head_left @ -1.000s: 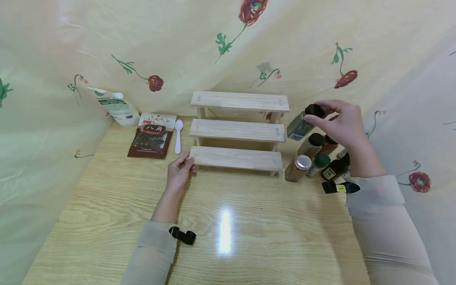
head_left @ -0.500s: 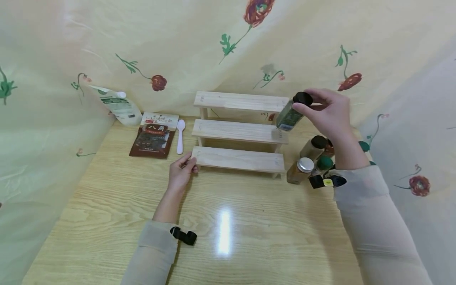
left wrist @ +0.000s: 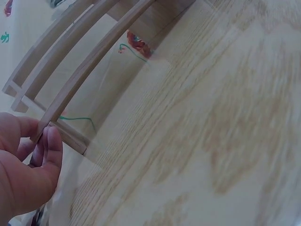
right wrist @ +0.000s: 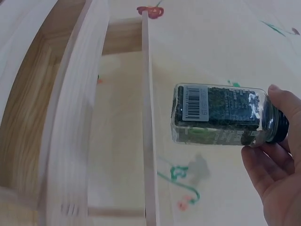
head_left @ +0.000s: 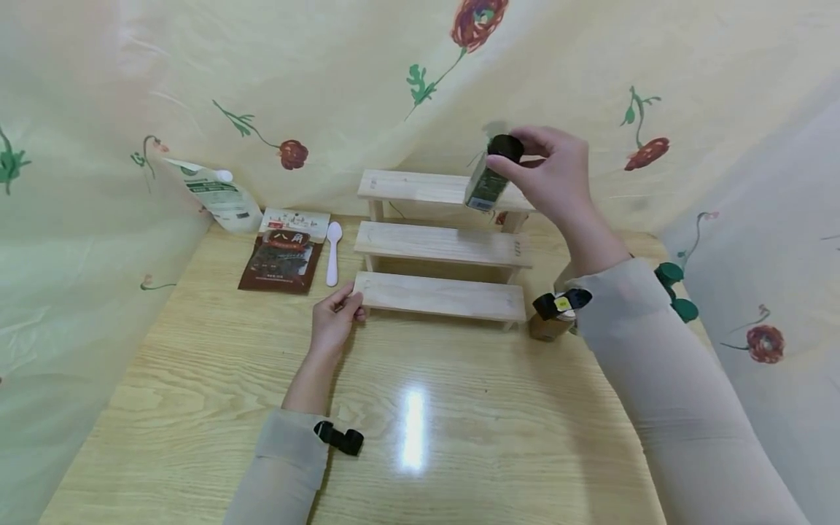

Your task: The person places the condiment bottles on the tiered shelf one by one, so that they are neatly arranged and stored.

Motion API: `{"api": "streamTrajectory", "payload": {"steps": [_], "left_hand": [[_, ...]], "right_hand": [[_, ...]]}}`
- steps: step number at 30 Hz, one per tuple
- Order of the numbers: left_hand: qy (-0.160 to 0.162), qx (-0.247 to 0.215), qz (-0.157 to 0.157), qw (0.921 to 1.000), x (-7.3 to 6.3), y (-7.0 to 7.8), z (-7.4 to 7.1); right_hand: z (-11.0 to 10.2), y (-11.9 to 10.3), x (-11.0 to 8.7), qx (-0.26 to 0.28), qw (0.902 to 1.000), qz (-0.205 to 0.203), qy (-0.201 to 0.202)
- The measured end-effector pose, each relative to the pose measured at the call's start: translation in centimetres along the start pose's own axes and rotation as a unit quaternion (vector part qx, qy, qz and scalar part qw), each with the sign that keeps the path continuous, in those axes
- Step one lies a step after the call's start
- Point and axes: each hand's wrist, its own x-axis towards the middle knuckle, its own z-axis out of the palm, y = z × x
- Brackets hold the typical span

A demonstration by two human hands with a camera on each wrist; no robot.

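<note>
A clear jar (head_left: 487,187) is held aloft by its black lid (head_left: 506,147) near a three-tier wooden rack (head_left: 433,242).
The lid is pinched by the right hand (head_left: 554,171), the jar tilted and apart from the top tier (head_left: 416,187); the lowest tier (head_left: 440,295) is gripped at its left end by the left hand (head_left: 332,319).

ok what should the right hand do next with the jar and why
Probably lower the jar onto the top shelf: the right hand holds it by its black cap, and the right wrist view shows its base apart from that shelf.
</note>
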Motion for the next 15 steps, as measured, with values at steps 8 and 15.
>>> {"api": "streamTrajectory", "payload": {"steps": [8,15], "left_hand": [[-0.001,0.001,-0.005,1.0,0.2,-0.2,-0.2],[0.009,0.0,0.001,1.0,0.3,-0.1,-0.1]], "right_hand": [[3.2,-1.4,1.8,-0.003,1.0,-0.003,-0.004],[6.0,-2.1,3.0,0.011,0.9998,-0.015,-0.009]]}}
